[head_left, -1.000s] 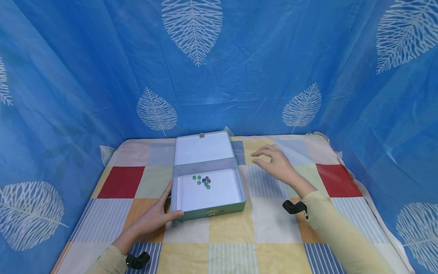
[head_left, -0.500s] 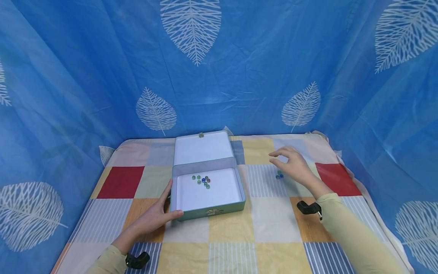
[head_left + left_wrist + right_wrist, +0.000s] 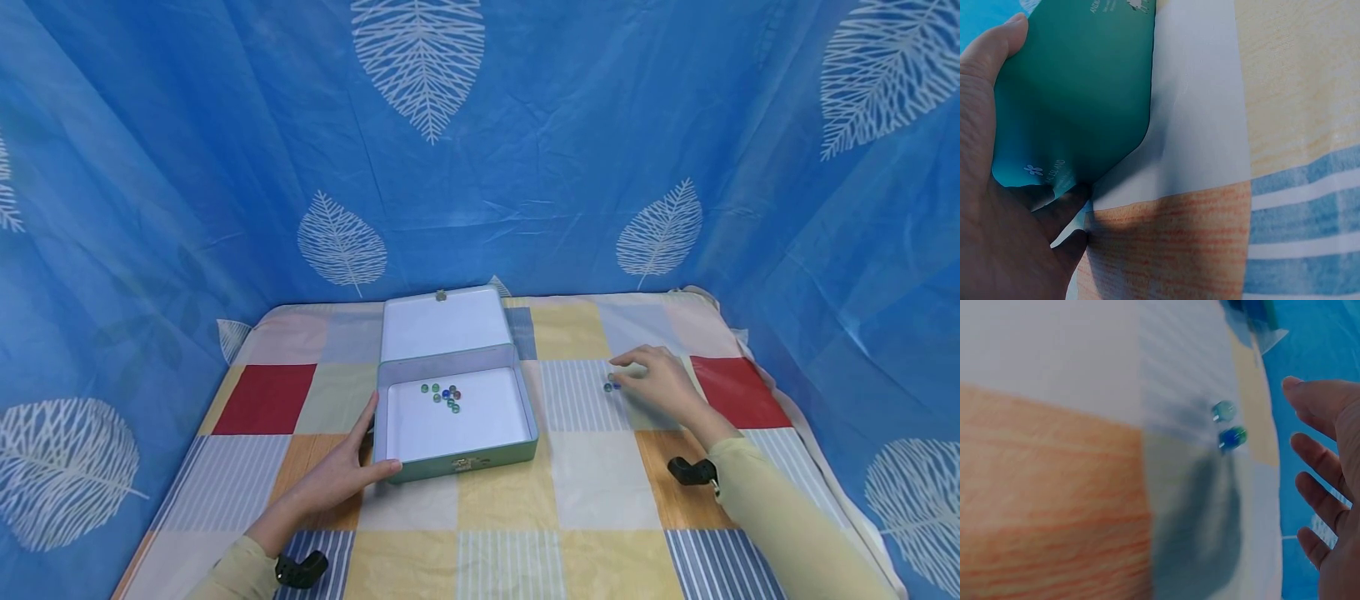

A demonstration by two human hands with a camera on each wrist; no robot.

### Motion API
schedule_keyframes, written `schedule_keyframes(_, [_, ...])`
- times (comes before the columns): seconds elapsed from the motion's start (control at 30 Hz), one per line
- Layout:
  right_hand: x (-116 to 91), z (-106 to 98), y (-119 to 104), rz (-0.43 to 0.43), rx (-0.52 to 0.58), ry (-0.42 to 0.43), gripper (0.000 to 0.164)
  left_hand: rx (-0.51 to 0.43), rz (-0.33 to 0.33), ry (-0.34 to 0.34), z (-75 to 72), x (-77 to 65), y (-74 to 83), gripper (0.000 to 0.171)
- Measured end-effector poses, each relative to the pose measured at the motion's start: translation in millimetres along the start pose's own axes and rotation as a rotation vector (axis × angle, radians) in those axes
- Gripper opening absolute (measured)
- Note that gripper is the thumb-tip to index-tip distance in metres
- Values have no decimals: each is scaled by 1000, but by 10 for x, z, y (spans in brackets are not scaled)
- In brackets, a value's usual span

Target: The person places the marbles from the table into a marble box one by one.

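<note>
A green hinged tin box with a white inside stands on the cloth, lid folded back. Several glass marbles, mostly green, lie on its floor. My left hand holds the near left corner, thumb at the front wall and fingers along the side; the left wrist view shows thumb and fingers on either side of the box. Right of the box, my right hand hovers with thumb and index finger apart, close over a small cluster of marbles. A clear marble touches or nearly touches a blue one.
A patchwork-checked cloth covers the table. Blue curtains with white leaf prints rise behind it and at both sides. Each wrist wears a black camera, such as the right wrist camera.
My right hand has moved right, away from the box, and lowered over the marbles on the cloth. The left hand and the box have stayed put.
</note>
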State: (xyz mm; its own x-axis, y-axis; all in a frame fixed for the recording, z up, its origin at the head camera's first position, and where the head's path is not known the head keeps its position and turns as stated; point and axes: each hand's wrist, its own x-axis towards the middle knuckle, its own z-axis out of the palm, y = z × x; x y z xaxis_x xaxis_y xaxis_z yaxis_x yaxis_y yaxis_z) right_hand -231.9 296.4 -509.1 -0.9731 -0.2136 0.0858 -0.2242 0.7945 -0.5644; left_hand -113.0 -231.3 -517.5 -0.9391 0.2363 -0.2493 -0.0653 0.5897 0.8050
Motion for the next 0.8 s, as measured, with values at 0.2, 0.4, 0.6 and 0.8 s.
schedule_keyframes(0.2, [-80,90,123,-10,-21,16,34,-1,-1,-3,-2,3,-5,110])
schedule_keyframes(0.4, [-115,173,192,13,-50,48,32,-4,3,-5,-4,4,-6,110])
schedule_keyframes(0.6, [-125,239,206,8,-57,90,29,-8,1,-7,-7,4,-5,109])
schedule_keyframes(0.8, [-128,269,212,12,-60,113,26,-11,5,-8,-6,1,-7,109])
